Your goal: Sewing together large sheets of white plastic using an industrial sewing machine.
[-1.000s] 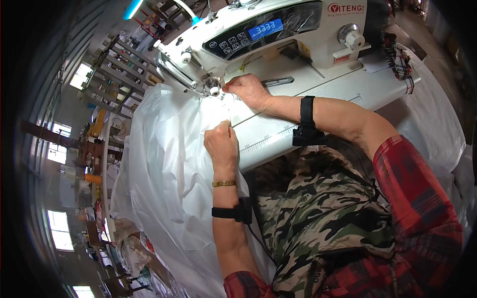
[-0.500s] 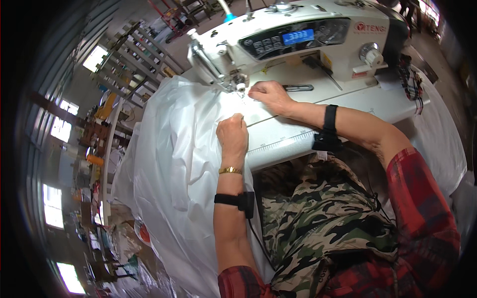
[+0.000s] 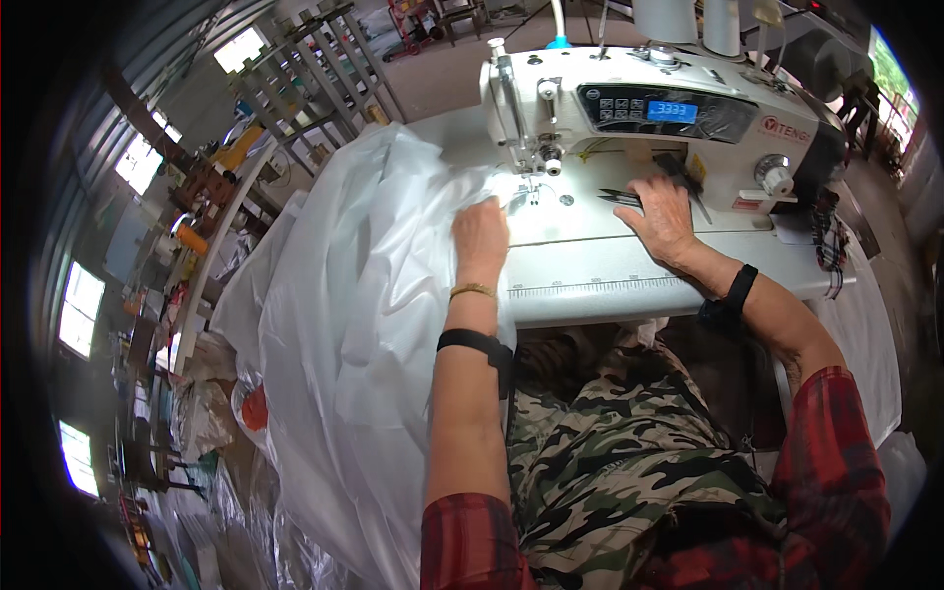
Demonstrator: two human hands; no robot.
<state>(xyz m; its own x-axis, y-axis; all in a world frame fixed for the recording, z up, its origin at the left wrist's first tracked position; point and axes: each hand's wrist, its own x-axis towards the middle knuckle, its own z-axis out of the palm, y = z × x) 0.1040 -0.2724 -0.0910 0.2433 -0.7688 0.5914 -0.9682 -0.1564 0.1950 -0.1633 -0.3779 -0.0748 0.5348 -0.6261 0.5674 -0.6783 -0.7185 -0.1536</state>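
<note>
A large sheet of thin white fabric (image 3: 374, 295) drapes from the sewing table down over my lap on the left. Its edge lies under the needle (image 3: 532, 187) of a white industrial sewing machine (image 3: 649, 108). My left hand (image 3: 480, 232) presses on the fabric just left of the needle, fingers curled onto the cloth. My right hand (image 3: 661, 218) lies flat on the machine bed further right, off the fabric. Its fingertips touch a pair of dark thread snips (image 3: 619, 198). Both wrists wear black bands.
The white sewing table (image 3: 629, 280) has a ruler strip along its front edge. Thread cones (image 3: 688, 20) stand behind the machine. Metal racks (image 3: 324, 69) and cluttered workshop floor lie to the left, with more plastic-like sheeting piled low at left.
My right hand has left the fabric beside the needle and moved right to the snips on the machine bed. My left hand stays on the cloth near the needle.
</note>
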